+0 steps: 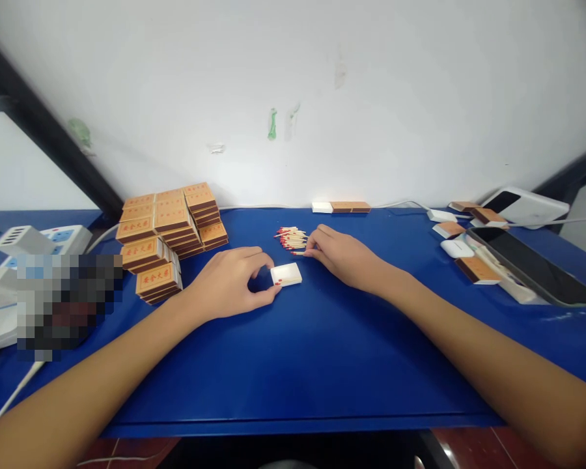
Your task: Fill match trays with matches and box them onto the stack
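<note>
A small white matchbox tray (289, 273) lies on the blue desk, with a few red match heads showing along its near left side. My left hand (232, 280) curves around the tray's left end, thumb and forefinger closed on it. Just behind the tray is a loose pile of red-tipped matches (292, 237). At the pile's near right edge, my right hand (339, 256) pinches the end of one match (297, 253), its red head pointing left. The other fingers of the right hand are curled in.
Stacked matchboxes (170, 221) stand left of my left hand. Another matchbox (350, 206), slid open, lies by the wall. At right are a phone (537, 264), a white earbud case (456, 249) and several matchboxes. Power strips (66, 241) and a pixelated patch fill the left.
</note>
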A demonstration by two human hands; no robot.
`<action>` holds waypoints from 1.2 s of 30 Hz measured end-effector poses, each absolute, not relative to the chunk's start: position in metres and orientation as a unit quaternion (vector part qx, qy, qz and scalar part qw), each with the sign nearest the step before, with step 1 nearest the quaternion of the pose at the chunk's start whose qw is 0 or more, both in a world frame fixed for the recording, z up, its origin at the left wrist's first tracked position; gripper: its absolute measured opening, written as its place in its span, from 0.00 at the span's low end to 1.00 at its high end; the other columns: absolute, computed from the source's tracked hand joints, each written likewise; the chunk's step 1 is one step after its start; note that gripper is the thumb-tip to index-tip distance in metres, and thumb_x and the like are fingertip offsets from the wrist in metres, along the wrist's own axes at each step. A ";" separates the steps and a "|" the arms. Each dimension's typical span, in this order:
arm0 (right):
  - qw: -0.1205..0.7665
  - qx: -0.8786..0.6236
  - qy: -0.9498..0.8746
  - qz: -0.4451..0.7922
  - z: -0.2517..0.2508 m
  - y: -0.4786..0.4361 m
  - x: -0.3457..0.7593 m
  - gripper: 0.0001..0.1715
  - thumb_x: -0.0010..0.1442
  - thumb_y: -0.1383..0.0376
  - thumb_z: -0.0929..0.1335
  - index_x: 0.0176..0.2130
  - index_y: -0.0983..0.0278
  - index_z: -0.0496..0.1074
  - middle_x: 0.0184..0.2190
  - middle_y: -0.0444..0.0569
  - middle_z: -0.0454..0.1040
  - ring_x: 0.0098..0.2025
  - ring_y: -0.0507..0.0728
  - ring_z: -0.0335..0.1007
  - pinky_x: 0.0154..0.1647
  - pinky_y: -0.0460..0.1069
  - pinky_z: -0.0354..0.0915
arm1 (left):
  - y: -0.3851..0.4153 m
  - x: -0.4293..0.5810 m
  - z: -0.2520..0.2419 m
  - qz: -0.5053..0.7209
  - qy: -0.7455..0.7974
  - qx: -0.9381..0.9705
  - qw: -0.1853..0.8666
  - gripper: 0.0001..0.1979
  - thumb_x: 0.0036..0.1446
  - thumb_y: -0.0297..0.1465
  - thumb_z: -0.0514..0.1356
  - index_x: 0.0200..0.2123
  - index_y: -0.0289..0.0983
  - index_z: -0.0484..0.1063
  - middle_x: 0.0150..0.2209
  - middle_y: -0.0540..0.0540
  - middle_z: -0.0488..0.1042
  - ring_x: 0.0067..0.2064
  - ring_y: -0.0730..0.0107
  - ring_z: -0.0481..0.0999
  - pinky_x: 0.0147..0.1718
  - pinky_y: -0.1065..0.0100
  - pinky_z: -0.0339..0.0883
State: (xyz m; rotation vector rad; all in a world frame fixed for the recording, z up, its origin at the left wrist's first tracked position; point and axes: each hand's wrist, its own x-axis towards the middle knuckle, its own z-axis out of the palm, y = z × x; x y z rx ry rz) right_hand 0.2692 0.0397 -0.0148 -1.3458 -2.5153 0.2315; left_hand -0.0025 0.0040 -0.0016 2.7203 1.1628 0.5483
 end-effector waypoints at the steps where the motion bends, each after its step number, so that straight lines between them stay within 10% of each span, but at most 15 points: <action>1: 0.140 -0.463 -0.871 0.081 -0.012 0.037 0.269 0.10 0.76 0.63 0.61 0.44 0.64 0.69 0.44 0.52 0.71 0.37 0.56 0.68 0.39 0.50 0.62 | 0.004 -0.003 -0.002 0.182 0.386 0.902 0.064 0.12 0.62 0.41 0.64 0.42 0.40 0.77 0.32 0.51 0.72 0.33 0.68 0.73 0.31 0.66 0.60; 36: 0.234 -0.410 -0.873 0.120 -0.010 0.020 0.259 0.06 0.71 0.66 0.65 0.43 0.62 0.73 0.40 0.49 0.72 0.35 0.55 0.67 0.37 0.49 0.60 | 0.002 -0.001 -0.002 0.182 0.373 0.908 0.066 0.10 0.62 0.38 0.64 0.43 0.39 0.77 0.32 0.51 0.73 0.32 0.70 0.72 0.30 0.67 0.60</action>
